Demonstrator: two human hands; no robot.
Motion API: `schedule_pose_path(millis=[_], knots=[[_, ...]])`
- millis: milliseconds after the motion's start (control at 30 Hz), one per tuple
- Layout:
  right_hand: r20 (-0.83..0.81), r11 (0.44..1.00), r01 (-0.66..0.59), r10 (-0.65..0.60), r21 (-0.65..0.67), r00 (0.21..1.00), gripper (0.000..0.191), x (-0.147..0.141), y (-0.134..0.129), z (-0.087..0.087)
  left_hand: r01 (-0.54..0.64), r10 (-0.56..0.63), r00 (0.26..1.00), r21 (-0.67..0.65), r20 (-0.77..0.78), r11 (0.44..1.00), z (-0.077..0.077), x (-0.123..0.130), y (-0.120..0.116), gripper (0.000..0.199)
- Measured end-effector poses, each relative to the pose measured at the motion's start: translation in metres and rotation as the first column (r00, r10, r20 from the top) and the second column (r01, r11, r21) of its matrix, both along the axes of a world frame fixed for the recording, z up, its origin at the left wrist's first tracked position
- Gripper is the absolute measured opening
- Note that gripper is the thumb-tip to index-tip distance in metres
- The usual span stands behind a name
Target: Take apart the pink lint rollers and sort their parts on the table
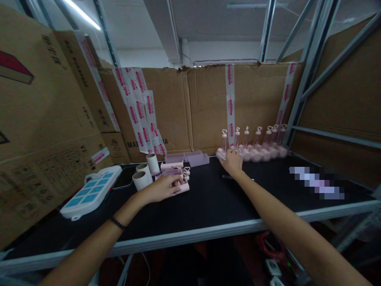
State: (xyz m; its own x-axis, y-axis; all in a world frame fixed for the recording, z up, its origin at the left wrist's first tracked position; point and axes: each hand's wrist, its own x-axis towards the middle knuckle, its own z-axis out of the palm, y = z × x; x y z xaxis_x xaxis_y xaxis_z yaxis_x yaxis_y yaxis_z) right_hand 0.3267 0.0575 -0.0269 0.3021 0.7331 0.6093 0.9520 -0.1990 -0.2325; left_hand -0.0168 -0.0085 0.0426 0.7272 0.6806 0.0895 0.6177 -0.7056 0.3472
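My left hand [163,188] has its fingers curled over a pink tube-like part [183,187] lying on the black shelf. Just beyond it lie another pink tube [172,165] and a small heart-shaped pink piece [187,170]. My right hand [233,162] reaches to the left end of a row of pink pieces [262,154], its fingers closed around a pink piece there; much of that piece is hidden. Several clear stems with heart-loop tops [258,135] rise upright from the row.
Three pale cardboard tubes [152,163] stand left of my left hand. Lilac trays [199,159] lie near the cardboard wall [205,107]. A white power strip [92,190] and a dark phone [124,177] lie at left. A thin clear item [228,177] lies below my right hand.
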Motion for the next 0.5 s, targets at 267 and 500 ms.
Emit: schedule_pose_path(millis=[267, 500], knots=[[0.002, 1.0, -0.003, 0.003, -0.004, 1.0, 0.038, 0.001, 0.001, 0.001, 0.042, -0.038, 0.998, -0.079, 0.043, 0.996, 0.001, 0.007, 0.012, 0.02], [-0.005, 1.0, -0.004, 0.004, -0.007, 1.0, 0.039, 0.001, -0.001, 0.002, 0.066, -0.062, 0.997, -0.066, 0.054, 0.996, -0.005, 0.005, 0.026, 0.023]])
